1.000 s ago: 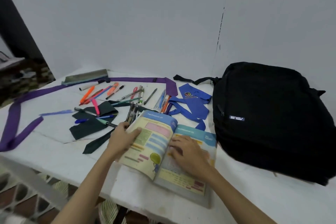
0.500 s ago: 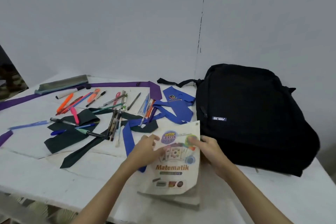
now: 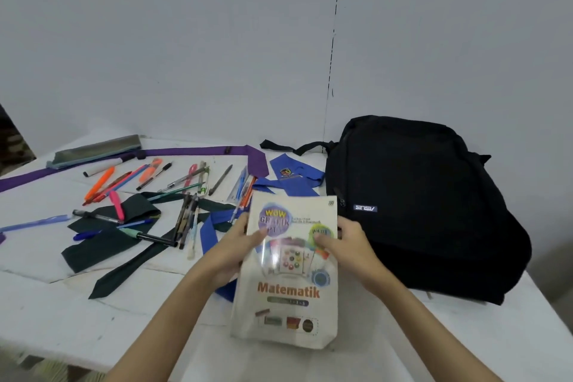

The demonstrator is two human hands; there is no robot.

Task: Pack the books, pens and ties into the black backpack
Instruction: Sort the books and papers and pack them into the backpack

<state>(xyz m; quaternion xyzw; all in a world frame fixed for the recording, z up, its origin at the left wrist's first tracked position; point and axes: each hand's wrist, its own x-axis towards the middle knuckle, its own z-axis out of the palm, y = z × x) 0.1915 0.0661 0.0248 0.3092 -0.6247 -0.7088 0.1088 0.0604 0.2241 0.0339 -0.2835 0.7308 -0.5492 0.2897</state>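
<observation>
Black backpack [image 3: 418, 205] lay flat on the white table [image 3: 62, 313], looked zipped. Matematik book [image 3: 286, 273] was just left of it, lifted off the table, gripped at both long edges: left hand [image 3: 235, 245], right hand [image 3: 347, 245]. Thin glossy softcover: likely light, bendy, slippery, so support near the spine. Pens [image 3: 192, 217] and ties [image 3: 124, 245] were unpacked.

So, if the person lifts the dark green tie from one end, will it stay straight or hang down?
The dark green tie lies flat in loose folds, so it would probably hang limp. Several pens lie across it and might roll off or get dragged along.
</observation>
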